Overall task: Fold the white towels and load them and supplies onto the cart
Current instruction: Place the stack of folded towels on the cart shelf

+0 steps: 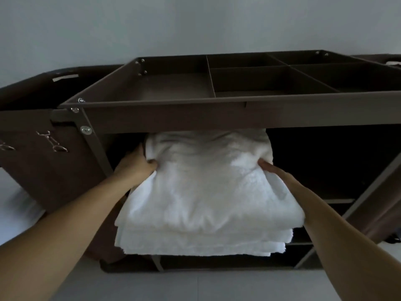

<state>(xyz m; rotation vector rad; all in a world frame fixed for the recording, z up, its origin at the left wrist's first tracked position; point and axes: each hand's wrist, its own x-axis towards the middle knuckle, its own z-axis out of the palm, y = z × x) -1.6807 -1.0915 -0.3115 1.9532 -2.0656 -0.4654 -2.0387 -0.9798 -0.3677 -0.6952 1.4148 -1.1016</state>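
Note:
A stack of folded white towels [206,196] lies half inside the brown cart [173,116], under its top tray, with its near end sticking out over the shelf edge. My left hand [136,166] grips the stack's left side, thumb on top and fingers tucked under. On the stack's right side is my right hand [271,170], thumb on top and fingers hidden beneath the cloth. The far end of the towels is in shadow under the tray.
The cart's top tray [249,83] is split into several compartments with nothing visible in them. A brown fabric bag [39,148] hangs on the cart's left end. Dark shelf space [325,161] lies right of the towels. Grey floor [195,285] runs below.

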